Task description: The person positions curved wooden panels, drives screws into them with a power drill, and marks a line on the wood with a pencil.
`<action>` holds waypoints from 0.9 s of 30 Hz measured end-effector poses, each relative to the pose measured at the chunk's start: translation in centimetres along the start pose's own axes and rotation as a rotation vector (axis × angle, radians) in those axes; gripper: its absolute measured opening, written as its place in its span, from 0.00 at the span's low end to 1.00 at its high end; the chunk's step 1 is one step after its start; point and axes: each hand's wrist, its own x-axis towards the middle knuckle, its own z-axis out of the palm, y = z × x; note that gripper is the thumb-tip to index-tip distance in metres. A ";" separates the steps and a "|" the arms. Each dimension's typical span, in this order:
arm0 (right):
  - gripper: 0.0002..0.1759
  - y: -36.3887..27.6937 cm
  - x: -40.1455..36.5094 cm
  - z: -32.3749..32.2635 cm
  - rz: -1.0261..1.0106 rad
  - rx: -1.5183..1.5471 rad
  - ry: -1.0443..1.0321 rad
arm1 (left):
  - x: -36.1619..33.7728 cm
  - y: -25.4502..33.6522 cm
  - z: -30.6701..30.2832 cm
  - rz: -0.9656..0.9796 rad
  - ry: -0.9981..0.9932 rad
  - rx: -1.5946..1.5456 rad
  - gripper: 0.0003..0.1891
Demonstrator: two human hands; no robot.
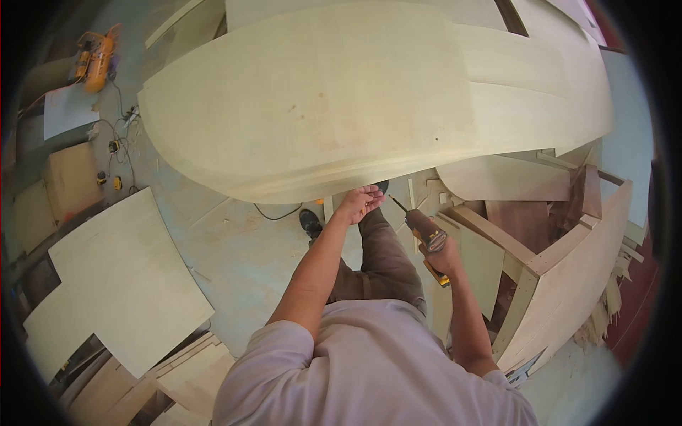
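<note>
A large curved plywood panel spans the upper middle of the view. My left hand is just below its near edge, palm up, with the fingers curled together; whatever lies in them is too small to name. To the right, my right hand is wrapped round the grip of a cordless drill. The drill's bit points up and left toward my left hand, with a gap between them.
An open wooden frame stands at the right. Plywood sheets lie at the left. An orange compressor, cables and yellow-black tools are on the floor at the upper left. My shoe is below the panel.
</note>
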 end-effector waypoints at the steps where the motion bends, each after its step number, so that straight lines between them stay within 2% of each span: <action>1: 0.31 -0.5 -0.1 0.4 0.016 -0.048 -0.040 | -0.9 0.0 -0.7 0.000 0.003 -0.003 0.15; 4: 0.31 -1.0 -0.2 2.2 -0.158 -0.002 0.012 | -3.7 -0.2 -2.4 0.023 0.052 0.018 0.16; 7: 0.32 -2.0 -0.3 3.9 -0.216 -0.007 0.018 | -6.4 -0.5 -4.8 0.049 0.077 0.028 0.17; 10: 0.33 -2.4 -0.2 5.0 -0.220 -0.105 -0.019 | -8.4 -1.1 -6.6 0.051 0.106 0.016 0.15; 13: 0.30 -3.6 -1.0 5.9 -0.268 -0.113 -0.010 | -10.2 -1.8 -8.6 0.037 0.135 0.023 0.11; 16: 0.28 -5.2 -1.9 6.3 -0.233 -0.125 -0.068 | -11.8 -2.3 -10.2 0.022 0.163 0.071 0.08; 18: 0.22 -5.5 -2.3 7.2 -0.256 -0.092 -0.047 | -12.8 -2.9 -11.1 0.011 0.204 0.100 0.07; 25: 0.20 -5.2 -3.0 8.3 -0.316 -0.063 -0.030 | -15.2 -5.9 -14.7 0.013 0.320 0.144 0.10; 27: 0.20 -4.0 -2.8 8.9 -0.225 -0.097 -0.061 | -16.3 -6.7 -15.9 0.030 0.383 0.119 0.10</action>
